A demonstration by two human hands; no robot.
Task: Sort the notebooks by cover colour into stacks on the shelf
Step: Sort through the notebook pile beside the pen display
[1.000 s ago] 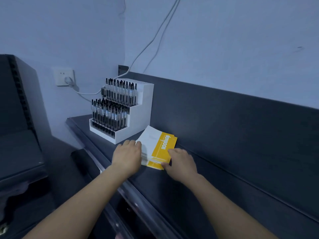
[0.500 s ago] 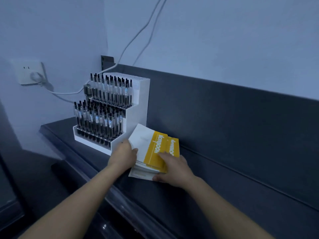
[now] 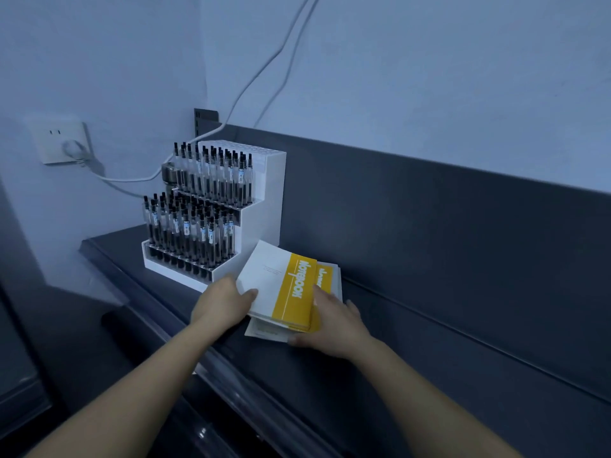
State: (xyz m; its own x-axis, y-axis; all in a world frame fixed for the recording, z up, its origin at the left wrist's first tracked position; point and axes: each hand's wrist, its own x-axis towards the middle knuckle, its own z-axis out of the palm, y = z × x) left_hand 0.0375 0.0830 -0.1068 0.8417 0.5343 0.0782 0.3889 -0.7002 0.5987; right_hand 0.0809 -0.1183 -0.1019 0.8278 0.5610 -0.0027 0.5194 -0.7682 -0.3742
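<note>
A pile of white-and-yellow notebooks lies on the dark shelf [image 3: 413, 365] beside the pen stand. The upper notebooks [image 3: 281, 285] are lifted and tilted off the pile, yellow band with "NOTEBOOK" facing up. My left hand [image 3: 221, 302] grips their left edge, thumb on the white cover. My right hand [image 3: 334, 322] holds their right edge, fingers against the yellow band. Under them the lower notebooks [image 3: 264, 332] stay flat on the shelf, and another yellow cover [image 3: 325, 276] shows behind.
A white tiered pen stand [image 3: 211, 223] full of black pens stands just left of the notebooks. The dark back panel [image 3: 446, 226] rises behind the shelf. A wall socket [image 3: 61, 143] with a plugged cable is at left. The shelf's front lip [image 3: 215, 368] runs diagonally below my hands.
Both hands have gone from squaring the pile to lifting its upper notebooks, which now tilt above the lower ones. The camera has moved closer and to the right.
</note>
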